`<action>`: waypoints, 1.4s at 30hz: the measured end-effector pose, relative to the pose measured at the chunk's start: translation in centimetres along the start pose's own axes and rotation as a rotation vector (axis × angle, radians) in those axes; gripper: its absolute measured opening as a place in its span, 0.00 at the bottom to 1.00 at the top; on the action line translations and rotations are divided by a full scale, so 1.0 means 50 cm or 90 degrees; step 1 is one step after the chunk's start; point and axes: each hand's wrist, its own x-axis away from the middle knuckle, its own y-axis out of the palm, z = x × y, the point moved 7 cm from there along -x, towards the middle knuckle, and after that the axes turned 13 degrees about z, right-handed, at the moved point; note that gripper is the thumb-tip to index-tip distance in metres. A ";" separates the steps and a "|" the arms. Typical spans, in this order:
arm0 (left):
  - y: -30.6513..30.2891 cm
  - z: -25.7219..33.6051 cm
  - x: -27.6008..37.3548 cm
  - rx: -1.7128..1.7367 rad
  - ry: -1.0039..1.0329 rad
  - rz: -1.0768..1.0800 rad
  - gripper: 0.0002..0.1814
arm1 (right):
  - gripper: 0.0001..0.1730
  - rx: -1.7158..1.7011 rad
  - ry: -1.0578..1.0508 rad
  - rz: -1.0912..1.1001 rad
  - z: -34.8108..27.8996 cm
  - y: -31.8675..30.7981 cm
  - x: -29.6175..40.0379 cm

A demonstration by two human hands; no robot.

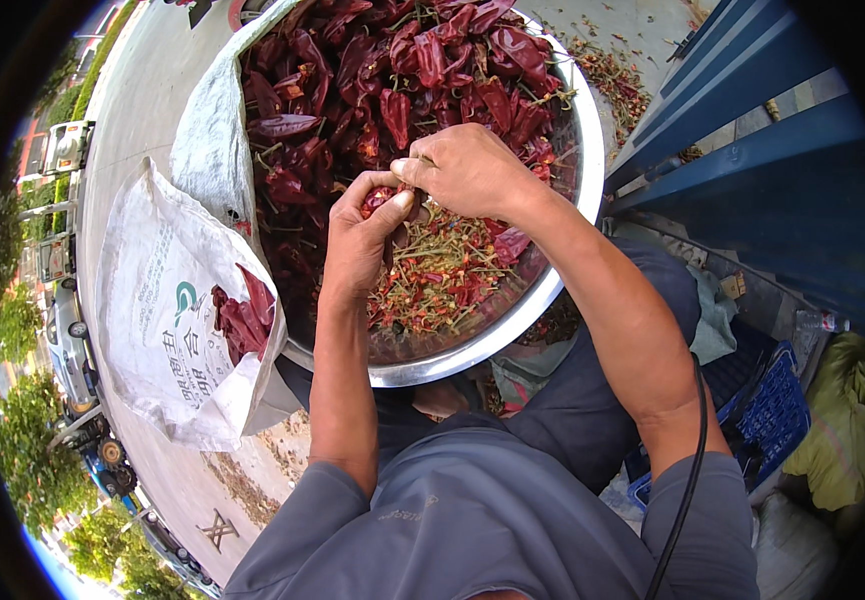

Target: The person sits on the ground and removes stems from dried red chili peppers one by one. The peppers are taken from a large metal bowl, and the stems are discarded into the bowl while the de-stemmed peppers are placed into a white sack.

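My left hand point(363, 229) is curled around a dried red chili pepper point(378, 199), its thumb pressed near the top. Thumb and bent fingers of my right hand point(458, 166) meet at the pepper's upper end and pinch there; the pinched part is mostly hidden. Both hands are over a wide metal basin point(586, 127). Whole dried red peppers point(395, 116) are heaped at its far side. Below my hands, loose stems, seeds and red scraps point(440, 274) cover the near part of the basin.
A white woven sack point(147, 315) with printed writing stands left of the basin, red peppers point(245, 319) in its mouth. Blue metal slats point(747, 172) rise at right, above a blue plastic basket point(770, 424) and a yellow-green bag point(849, 424). Stem debris point(612, 79) lies on the ground.
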 end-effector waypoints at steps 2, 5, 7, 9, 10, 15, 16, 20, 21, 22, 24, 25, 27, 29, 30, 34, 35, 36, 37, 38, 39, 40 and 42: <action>0.003 0.017 0.000 -0.041 0.015 -0.001 0.07 | 0.21 0.003 -0.014 0.011 0.002 -0.006 -0.004; 0.021 0.038 0.001 -0.069 0.065 0.040 0.05 | 0.20 0.051 -0.023 0.060 -0.015 -0.036 -0.005; 0.033 0.041 -0.005 -0.065 0.081 0.083 0.05 | 0.17 0.105 -0.102 0.163 -0.034 -0.057 -0.002; 0.039 0.034 -0.013 -0.021 0.065 0.135 0.04 | 0.15 0.138 -0.148 0.234 -0.050 -0.072 0.005; 0.039 0.020 -0.018 0.018 0.061 0.160 0.04 | 0.12 0.184 -0.230 0.284 -0.062 -0.067 0.011; 0.057 -0.007 -0.016 0.170 -0.019 0.211 0.05 | 0.09 0.222 -0.321 0.378 -0.076 -0.076 0.034; 0.048 -0.008 -0.038 0.144 0.045 0.219 0.06 | 0.09 0.204 -0.309 0.398 -0.077 -0.085 0.033; -0.006 -0.071 -0.116 0.078 -0.026 0.314 0.05 | 0.12 0.178 -0.274 0.457 -0.086 -0.139 0.020; -0.012 -0.097 -0.136 -0.041 -0.010 0.278 0.05 | 0.13 0.178 -0.250 0.464 -0.075 -0.145 0.018; -0.010 -0.119 -0.148 -0.158 0.005 0.238 0.06 | 0.16 0.135 -0.207 0.448 -0.060 -0.133 0.007; 0.025 -0.152 -0.166 -0.461 0.098 0.133 0.07 | 0.18 -0.058 -0.136 0.420 -0.037 -0.139 -0.006; 0.055 -0.167 -0.167 -0.646 0.177 0.066 0.08 | 0.20 -0.139 -0.073 0.379 -0.030 -0.144 -0.011; 0.090 -0.220 -0.160 -0.845 0.260 -0.067 0.14 | 0.19 -0.389 0.150 0.291 0.007 -0.132 -0.012; 0.090 -0.280 -0.174 -0.959 0.233 -0.151 0.19 | 0.19 -0.514 0.246 0.253 0.020 -0.131 -0.015; 0.089 -0.288 -0.178 -0.936 0.256 -0.159 0.19 | 0.18 -0.587 0.264 0.231 0.026 -0.126 -0.018; 0.088 -0.314 -0.181 -0.911 0.315 -0.179 0.19 | 0.16 -0.694 0.303 0.205 0.032 -0.115 -0.019; 0.086 -0.319 -0.179 -0.922 0.322 -0.181 0.18 | 0.15 -0.716 0.308 0.202 0.034 -0.110 -0.021; 0.076 -0.319 -0.177 -0.878 0.304 -0.149 0.16 | 0.15 -0.739 0.312 0.198 0.037 -0.103 -0.024; 0.062 -0.320 -0.173 -0.834 0.285 -0.117 0.15 | 0.14 -0.762 0.316 0.192 0.039 -0.096 -0.026; 0.046 -0.320 -0.167 -0.790 0.266 -0.084 0.13 | 0.13 -0.726 0.316 0.195 0.043 -0.092 -0.027; 0.032 -0.312 -0.159 -0.708 0.166 -0.055 0.12 | 0.13 -0.688 0.318 0.201 0.051 -0.091 -0.025; 0.025 -0.287 -0.143 -0.625 0.071 -0.030 0.11 | 0.12 -0.649 0.320 0.210 0.058 -0.094 -0.024; 0.002 -0.270 -0.117 -0.396 -0.041 0.024 0.08 | 0.13 -0.542 0.344 0.182 0.065 -0.095 -0.019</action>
